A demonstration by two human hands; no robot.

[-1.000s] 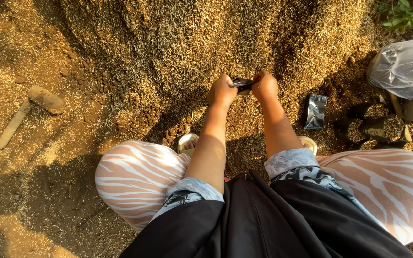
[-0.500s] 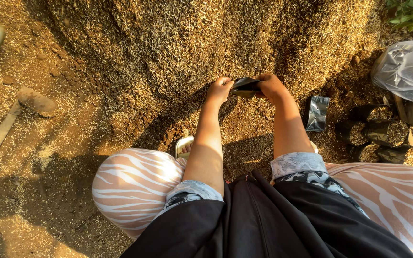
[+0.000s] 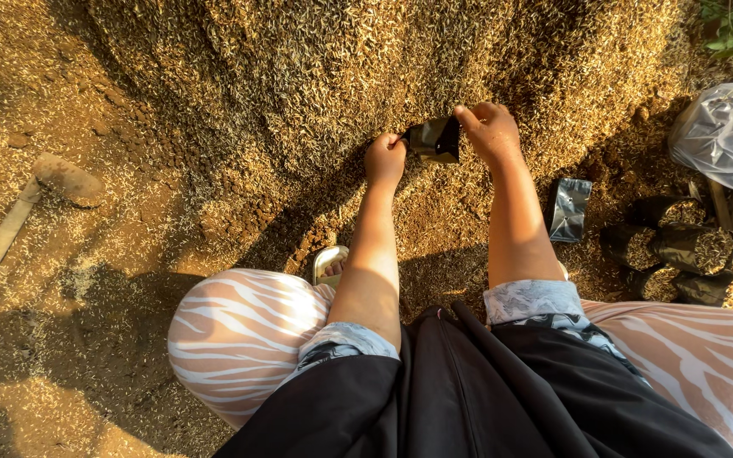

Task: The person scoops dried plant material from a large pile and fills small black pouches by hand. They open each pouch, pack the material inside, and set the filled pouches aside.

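My left hand [image 3: 385,156] and my right hand [image 3: 489,129] hold a small black plastic bag [image 3: 436,138] between them, each gripping one side of its mouth. The bag hangs at the foot of a big heap of husk and soil mix [image 3: 366,68], and both hands are close against that heap. My knees in striped trousers [image 3: 239,331] spread to either side below.
An empty black bag [image 3: 569,209] lies flat right of my right arm. Filled black bags [image 3: 680,254] stand at the right edge under a clear plastic sack [image 3: 727,131]. A wooden-handled tool [image 3: 36,199] lies at left. A sandal [image 3: 329,263] shows by my left knee.
Both hands have lifted the black bag slightly up and away from the ground, and its mouth is pulled wider between them. The view has shifted a little.
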